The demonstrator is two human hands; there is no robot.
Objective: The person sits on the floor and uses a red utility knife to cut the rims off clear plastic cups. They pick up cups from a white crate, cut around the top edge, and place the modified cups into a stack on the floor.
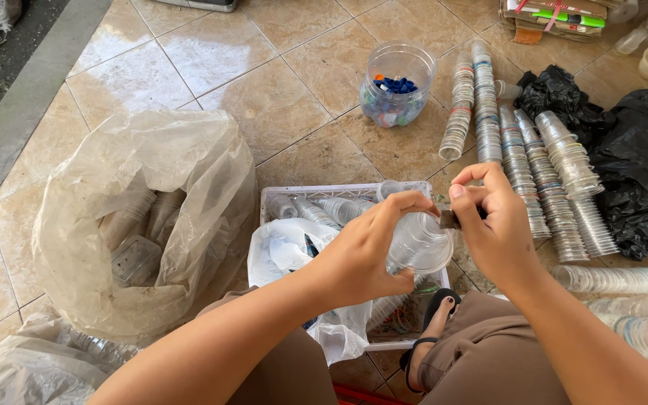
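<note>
Two bare hands meet over a white plastic crate (275, 196) on the tiled floor (279, 105). The left hand (365, 251) is clamped around a clear plastic cup (419, 244), fingers curled over its wall; the cup lies tilted, its long axis running roughly from the left palm toward the right hand, rim facing the right hand. The right hand (493, 225) is pinched shut on a small dark tool (448, 219) that touches the cup's rim.

Below the hands, the crate holds more clear cups and a crumpled white bag (286, 251). Left of the left hand stands a large translucent sack (144, 217), open at the side, with clear bottles and a flat container inside. Beyond the hands sits a clear jar (397, 84) with blue and mixed-colour caps at its bottom.

Just right of the right hand, long nested stacks of cups (523, 169) lie on the floor, pointing away from the person, with black bags (631, 172) beyond them. More stacks (624, 279) lie crosswise beside the right forearm. Open floor shows mainly past the sack and around the jar.
</note>
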